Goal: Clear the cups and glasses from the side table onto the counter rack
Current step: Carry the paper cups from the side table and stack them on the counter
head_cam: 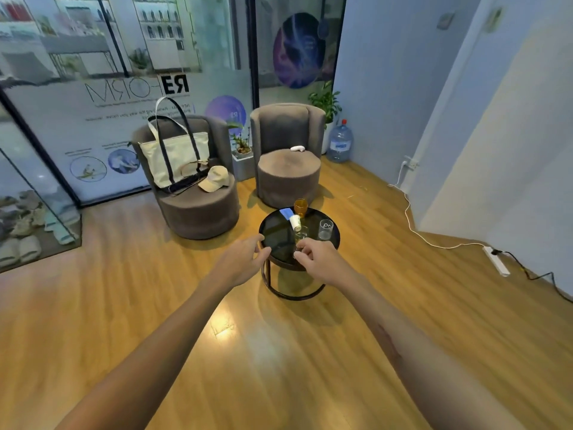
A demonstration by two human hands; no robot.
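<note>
The task is only starting: the amber glass [300, 207], the white cup [295, 222] and the tall glass [325, 229] stand on the table [279, 240], the right hand [319, 259] pinches a small glass [300, 238], and the left hand [245, 259] hovers half-open at the rim, holding nothing.

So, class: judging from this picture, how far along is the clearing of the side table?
Nothing looks cleared yet; no counter rack is in view. In hand: the right hand is at a small clear glass near the side table's front edge, while the left hand hovers open. Left: the amber glass, tipped white cup and tall clear glass.
</note>
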